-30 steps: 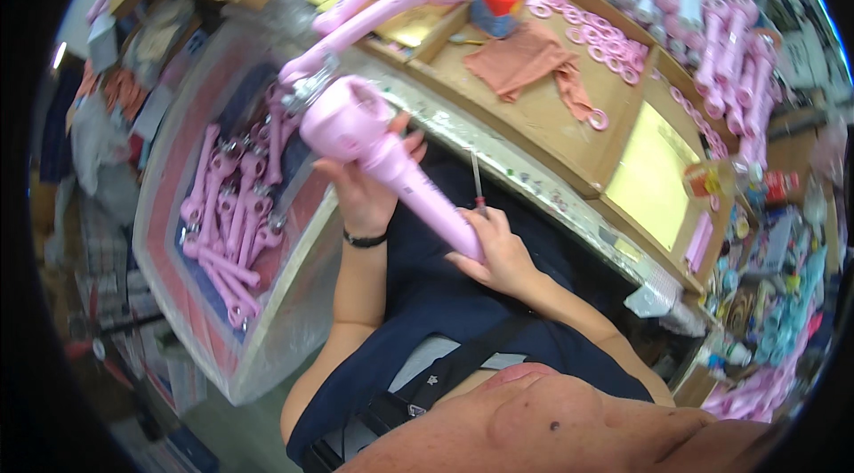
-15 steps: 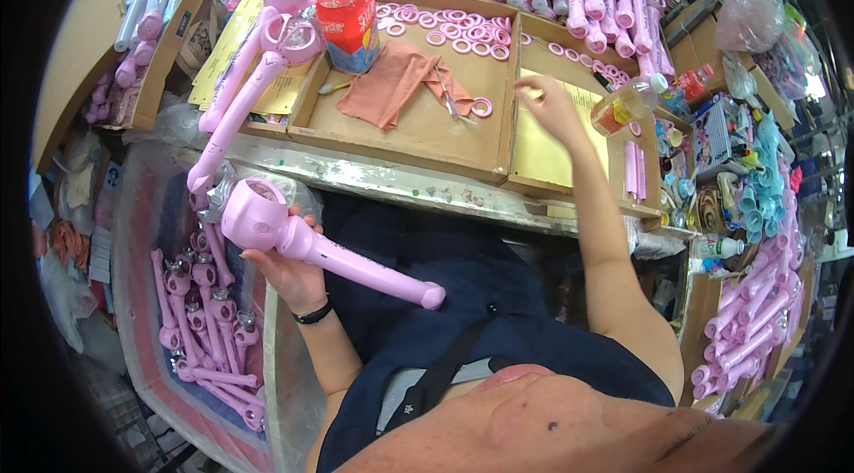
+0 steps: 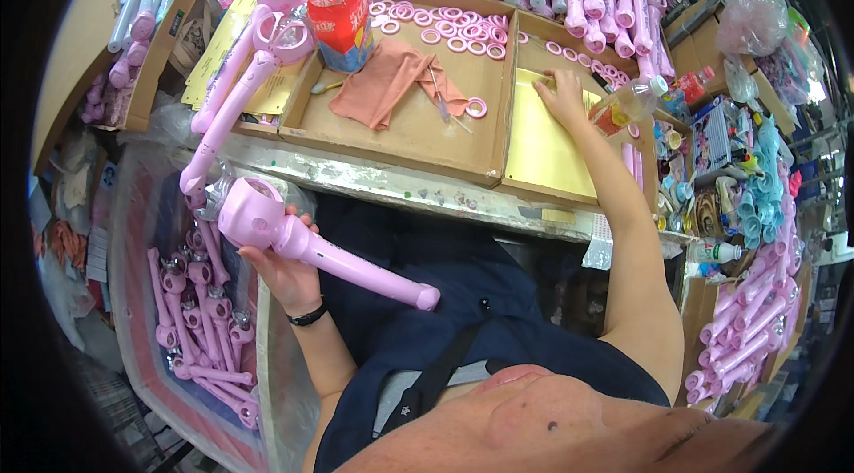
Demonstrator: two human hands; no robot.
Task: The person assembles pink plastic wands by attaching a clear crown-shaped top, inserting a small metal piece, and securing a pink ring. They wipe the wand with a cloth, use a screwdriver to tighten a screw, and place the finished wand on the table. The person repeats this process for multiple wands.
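My left hand (image 3: 289,275) is wrapped round the neck of a pink plastic wand (image 3: 334,255), which has a round hollow head and a long handle. The wand is tilted over my lap, its head to the left and its handle end to the right. My right hand (image 3: 565,101) reaches over the yellow sheet (image 3: 543,153) in the right cardboard tray. Its fingertips are near the sheet's far edge, thumb and forefinger slightly apart, with nothing visible between them. Several pink rings (image 3: 471,32) lie farther back in the trays.
An orange cloth (image 3: 378,86) and a red-labelled bottle (image 3: 340,19) are in the left tray (image 3: 400,153). Another bottle (image 3: 627,108) leans beside my right forearm. Two pink wands (image 3: 227,99) lie at left. A bin (image 3: 133,313) of similar wands stands below them.
My right hand has moved right and down onto the yellow sheet, its fingers opening a little. My left hand still holds the wand in nearly the same place.
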